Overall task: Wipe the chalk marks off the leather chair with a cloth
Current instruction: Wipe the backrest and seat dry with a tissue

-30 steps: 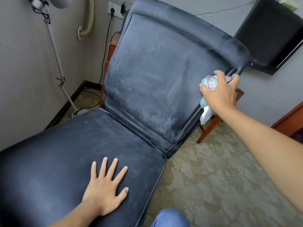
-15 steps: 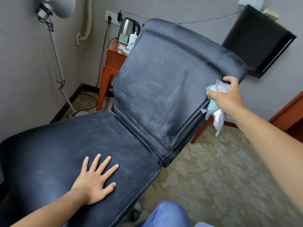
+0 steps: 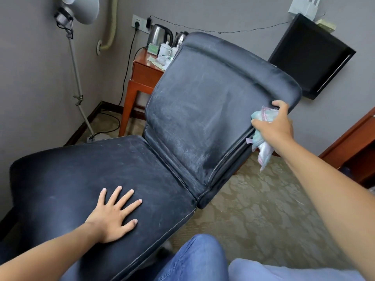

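Note:
A dark leather chair (image 3: 198, 110) fills the middle of the head view, its backrest and seat smeared with faint white chalk haze. My right hand (image 3: 274, 124) presses a crumpled pale green and pink cloth (image 3: 261, 138) against the backrest's right edge, just under the top roll. A loose end of the cloth hangs down past the edge. My left hand (image 3: 113, 216) lies flat on the seat cushion with its fingers spread.
A wooden side table (image 3: 142, 78) with kettles and cups stands behind the chair. A floor lamp (image 3: 75, 63) is at the left wall, a black wall screen (image 3: 310, 55) at the upper right. Patterned carpet (image 3: 263, 209) lies to the right; my knees are below.
The view has pulled back and tilted, so the chair sits lower and more of the side table shows. My right hand stays on the backrest's right edge with the cloth. The left hand remains flat.

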Demonstrator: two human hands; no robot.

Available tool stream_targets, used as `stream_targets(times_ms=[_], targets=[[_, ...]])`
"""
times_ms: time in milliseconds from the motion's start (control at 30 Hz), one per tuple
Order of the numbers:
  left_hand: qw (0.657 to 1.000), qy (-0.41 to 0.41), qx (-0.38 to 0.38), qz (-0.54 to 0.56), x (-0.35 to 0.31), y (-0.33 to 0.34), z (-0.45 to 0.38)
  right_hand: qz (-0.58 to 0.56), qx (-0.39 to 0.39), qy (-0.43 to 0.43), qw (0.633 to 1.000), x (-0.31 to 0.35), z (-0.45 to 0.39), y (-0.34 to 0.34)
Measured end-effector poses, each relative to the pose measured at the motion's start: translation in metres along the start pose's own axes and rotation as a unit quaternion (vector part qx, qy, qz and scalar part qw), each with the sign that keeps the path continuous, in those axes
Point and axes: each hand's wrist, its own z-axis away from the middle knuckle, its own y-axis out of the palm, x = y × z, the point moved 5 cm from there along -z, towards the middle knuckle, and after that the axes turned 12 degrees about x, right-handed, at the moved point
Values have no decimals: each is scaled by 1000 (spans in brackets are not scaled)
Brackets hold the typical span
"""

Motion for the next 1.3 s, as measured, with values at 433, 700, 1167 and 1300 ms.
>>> stream_targets(times_ms=[433,700,1167,1300], targets=[[994,-25,-51,99,-61,-8,1,288,-96,-177,936,43,100,-42],[996,17,-42,79,-81,-8,-22,426,-170,-208,864,81,41,-35],[989,50,-61,129,-85,-4,-38,647,46,-371,664,60,50,94],[987,62,-77,128,-87,-20,-51,570,-144,-236,773,120,-32,-7]])
